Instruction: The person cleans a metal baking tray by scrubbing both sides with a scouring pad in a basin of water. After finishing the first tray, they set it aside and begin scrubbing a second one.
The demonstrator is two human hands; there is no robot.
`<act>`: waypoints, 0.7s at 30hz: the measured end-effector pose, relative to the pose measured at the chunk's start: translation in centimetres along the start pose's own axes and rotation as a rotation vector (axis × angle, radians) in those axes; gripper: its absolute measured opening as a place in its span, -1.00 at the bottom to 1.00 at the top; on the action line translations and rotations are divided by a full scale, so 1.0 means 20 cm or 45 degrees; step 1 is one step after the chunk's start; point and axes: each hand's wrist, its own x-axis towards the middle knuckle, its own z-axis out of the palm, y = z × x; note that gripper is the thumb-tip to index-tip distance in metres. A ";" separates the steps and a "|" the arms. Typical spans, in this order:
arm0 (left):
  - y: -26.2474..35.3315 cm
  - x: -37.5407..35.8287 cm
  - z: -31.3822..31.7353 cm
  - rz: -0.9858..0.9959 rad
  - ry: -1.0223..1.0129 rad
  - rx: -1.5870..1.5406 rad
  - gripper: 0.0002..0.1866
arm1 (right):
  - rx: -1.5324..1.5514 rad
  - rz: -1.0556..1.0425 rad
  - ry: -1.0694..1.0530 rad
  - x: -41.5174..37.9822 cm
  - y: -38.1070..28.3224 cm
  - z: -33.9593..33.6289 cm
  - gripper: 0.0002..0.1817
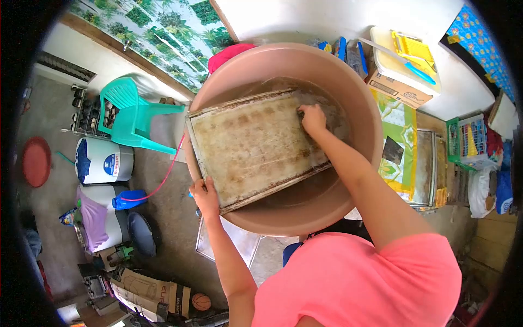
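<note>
We see one stained rectangular metal baking tray (256, 144) tilted inside one large round pink plastic basin (362, 117). Left hand (205, 197), fingers clamped on the tray's lower corner; right hand (313, 118), fingers curled together, presses near its top edge.

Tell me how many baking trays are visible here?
2. One tray leans in the basin, held by both hands; another tray lies on the table at right. Others may be hidden.

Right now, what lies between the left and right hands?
Head view: only the stained baking tray spans between left hand at its corner and right hand pressed on its surface.
</note>
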 end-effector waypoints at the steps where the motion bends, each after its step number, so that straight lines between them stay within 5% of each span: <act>1: 0.00 0.00 0.00 0.005 -0.002 0.026 -0.70 | -0.016 0.074 0.006 0.07 -0.01 0.01 -0.77; 4: 0.00 0.01 0.01 0.021 0.001 0.072 -0.70 | -0.081 0.168 -0.034 0.21 -0.18 0.08 -0.84; 7: 0.00 0.00 0.00 0.031 0.016 0.087 -0.69 | -0.116 -0.373 -0.069 0.02 -0.66 0.25 -0.87; 11: 0.00 0.00 -0.01 0.008 -0.010 0.064 -0.70 | 0.511 -0.771 0.026 -0.40 -1.20 0.20 -0.75; 14: 0.03 -0.01 -0.01 -0.029 -0.022 0.051 -0.69 | 0.343 -0.718 0.187 -0.25 -1.02 0.26 -0.71; 15: 0.04 -0.02 -0.02 -0.040 -0.029 0.051 -0.69 | 0.171 -0.520 -0.065 -0.12 -0.90 0.26 -0.66; 17: 0.02 -0.01 -0.01 -0.006 -0.017 0.073 -0.68 | 0.330 -0.091 -0.150 0.13 -0.61 0.17 -0.65; 18: 0.03 -0.01 -0.02 -0.030 -0.021 0.068 -0.67 | 0.114 -0.216 0.076 0.26 -0.39 0.29 -0.78; 21: 0.07 0.00 -0.03 -0.111 -0.074 0.053 -0.66 | 0.052 -0.188 0.211 0.24 -0.38 0.30 -0.79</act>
